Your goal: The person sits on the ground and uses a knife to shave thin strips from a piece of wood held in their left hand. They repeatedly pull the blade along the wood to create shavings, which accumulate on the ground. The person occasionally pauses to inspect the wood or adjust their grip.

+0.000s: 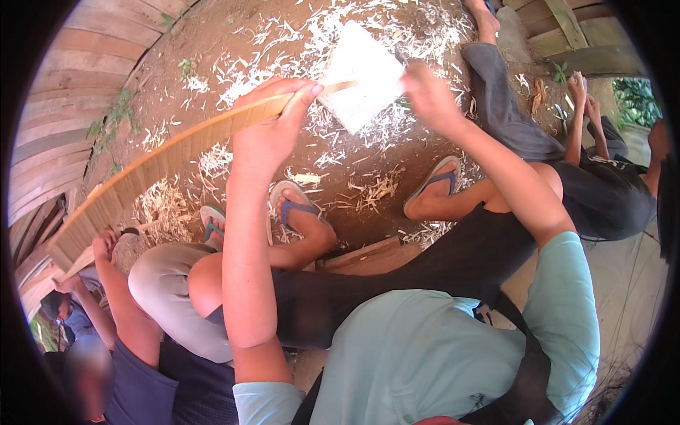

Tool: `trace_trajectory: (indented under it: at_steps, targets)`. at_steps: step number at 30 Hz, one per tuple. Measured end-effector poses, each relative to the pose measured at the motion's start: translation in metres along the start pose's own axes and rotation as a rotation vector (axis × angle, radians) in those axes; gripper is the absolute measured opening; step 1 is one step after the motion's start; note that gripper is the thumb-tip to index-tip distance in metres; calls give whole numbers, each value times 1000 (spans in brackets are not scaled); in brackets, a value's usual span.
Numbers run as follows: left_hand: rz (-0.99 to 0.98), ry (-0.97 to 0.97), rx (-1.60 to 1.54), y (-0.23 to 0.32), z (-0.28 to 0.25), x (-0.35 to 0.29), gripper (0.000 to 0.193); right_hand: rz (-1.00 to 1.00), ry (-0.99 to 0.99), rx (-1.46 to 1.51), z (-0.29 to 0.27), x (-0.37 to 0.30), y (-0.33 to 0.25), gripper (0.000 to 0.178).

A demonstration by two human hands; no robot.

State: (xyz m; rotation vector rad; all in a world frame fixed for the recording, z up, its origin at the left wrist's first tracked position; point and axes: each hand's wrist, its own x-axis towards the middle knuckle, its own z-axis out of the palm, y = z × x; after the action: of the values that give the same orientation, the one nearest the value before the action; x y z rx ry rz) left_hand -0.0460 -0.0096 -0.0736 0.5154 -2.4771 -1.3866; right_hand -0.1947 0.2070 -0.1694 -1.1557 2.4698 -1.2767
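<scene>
My left hand [273,120] is closed around a long wooden strip [166,152] close to its narrow end, the thumb lying along it. The strip runs from there down to the far left and looks curved. Its pale tip sticks out past my thumb, over a glaring white four-cornered patch [363,78] on the ground; whether that is a sheet or sunlight I cannot tell. Apart from the strip, my right hand [431,98] is raised at the right side of this patch. Motion blurs its curled fingers, and a small dark shape beside them is unclear.
Pale shavings [276,53] litter the brown dirt floor. A plank wall [85,78] rises at the left. One person [152,368] sits close on my left, hands near the strip's far end; another person [602,191] sits at the right. A wood piece [365,255] lies between my sandalled feet.
</scene>
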Motion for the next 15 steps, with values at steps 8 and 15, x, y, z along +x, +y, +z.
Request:
trace_trajectory:
  at_steps: [8,15]
  targets:
    - [3,54,-60,-6,-1,-11,14,45,59,97,-39,38,-69,33]
    - [123,27,18,-6,0,0,15,231,-529,-431,20,17,30,30]
